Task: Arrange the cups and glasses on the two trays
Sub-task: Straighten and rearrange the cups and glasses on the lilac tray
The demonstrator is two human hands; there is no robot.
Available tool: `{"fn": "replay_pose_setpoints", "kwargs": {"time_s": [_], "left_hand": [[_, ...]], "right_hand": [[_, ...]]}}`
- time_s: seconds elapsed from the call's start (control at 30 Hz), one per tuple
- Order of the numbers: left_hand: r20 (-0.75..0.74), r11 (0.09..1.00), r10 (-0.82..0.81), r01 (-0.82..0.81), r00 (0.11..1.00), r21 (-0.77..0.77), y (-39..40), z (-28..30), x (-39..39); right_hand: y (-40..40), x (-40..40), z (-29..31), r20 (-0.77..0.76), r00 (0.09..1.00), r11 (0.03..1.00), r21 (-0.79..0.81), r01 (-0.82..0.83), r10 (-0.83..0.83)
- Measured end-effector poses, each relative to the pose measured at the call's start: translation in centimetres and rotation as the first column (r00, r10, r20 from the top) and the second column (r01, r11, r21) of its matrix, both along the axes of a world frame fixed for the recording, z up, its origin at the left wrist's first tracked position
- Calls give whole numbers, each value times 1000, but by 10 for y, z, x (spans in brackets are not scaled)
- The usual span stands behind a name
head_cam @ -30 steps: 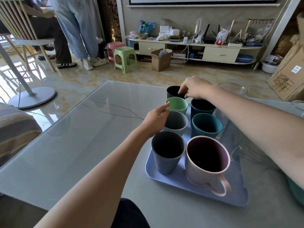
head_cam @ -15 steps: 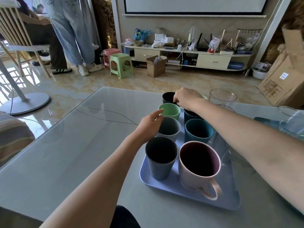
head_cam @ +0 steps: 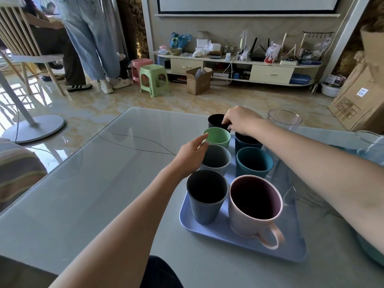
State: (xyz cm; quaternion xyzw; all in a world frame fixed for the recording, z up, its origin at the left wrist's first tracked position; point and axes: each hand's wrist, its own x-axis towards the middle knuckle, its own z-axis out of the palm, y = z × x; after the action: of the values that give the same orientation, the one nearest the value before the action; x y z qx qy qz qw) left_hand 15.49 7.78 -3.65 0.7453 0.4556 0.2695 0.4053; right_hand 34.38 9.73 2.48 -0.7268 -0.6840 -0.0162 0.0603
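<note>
Glossy marble-look floor runs back to a low TV cabinet (head_cam: 239, 67) crowded with boxes and cables, with a green stool (head_cam: 153, 80) and a pink stool (head_cam: 138, 68) in front of it, and near the camera stands a grey glass-topped table (head_cam: 83, 194). On that table lies a blue tray (head_cam: 239, 244) carrying 2 rows of cups. The left row, from near to far, holds a dark grey ribbed cup (head_cam: 205, 196), a light grey cup (head_cam: 217, 160), a green cup (head_cam: 218, 138) and a black cup (head_cam: 216, 121); the right row holds a pink mug (head_cam: 254, 206) with its handle toward the camera, a teal cup (head_cam: 254, 162) and a dark blue cup (head_cam: 247, 141). The right hand (head_cam: 242, 120) reaches over the far end, fingers curled down and pinching the rim of the black cup. The left hand (head_cam: 192, 154) rests against the left side of the light grey cup, fingers straight, their tips at the green cup's rim. A clear glass (head_cam: 284, 121) stands just beyond the tray on the right, and another glass (head_cam: 372, 140) shows at the right edge.
</note>
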Motion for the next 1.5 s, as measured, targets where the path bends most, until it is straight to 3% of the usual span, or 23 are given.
{"fn": "replay_pose_setpoints", "kwargs": {"time_s": [0.07, 0.17, 0.3, 0.53, 0.83, 0.97, 1.17, 1.37, 1.5], "left_hand": [[0, 999, 12, -12, 1000, 40, -1, 6, -3], [-5, 978, 13, -12, 1000, 206, -10, 21, -6], [-81, 895, -73, 101, 994, 434, -33, 44, 3], [-367, 810, -247, 399, 897, 430, -67, 50, 22], [-335, 774, -335, 460, 881, 435, -77, 54, 34], [-384, 747, -399, 538, 833, 391, -77, 52, 33], [-412, 768, -382, 533, 827, 356, -67, 52, 28], [-533, 744, -270, 525, 802, 414, -73, 50, 31], [-535, 757, -263, 516, 803, 402, -75, 50, 33]], "right_hand": [[-6, 9, 8, -33, 999, 998, 53, 25, -24], [-19, 26, 24, 35, 996, 986, 151, 72, -78], [-38, 41, 32, 180, 973, 989, 55, 137, -145], [-41, 40, 16, 326, 927, 978, -27, 206, -186], [-18, 35, 8, 153, 966, 975, -49, 218, -208], [-17, 39, 7, 59, 980, 979, -62, 195, -192], [-29, 44, 10, 71, 989, 991, 43, 124, -127], [-40, 43, 10, 118, 984, 990, -10, 138, -136], [-38, 36, 10, 137, 979, 988, -9, 153, -151]]}}
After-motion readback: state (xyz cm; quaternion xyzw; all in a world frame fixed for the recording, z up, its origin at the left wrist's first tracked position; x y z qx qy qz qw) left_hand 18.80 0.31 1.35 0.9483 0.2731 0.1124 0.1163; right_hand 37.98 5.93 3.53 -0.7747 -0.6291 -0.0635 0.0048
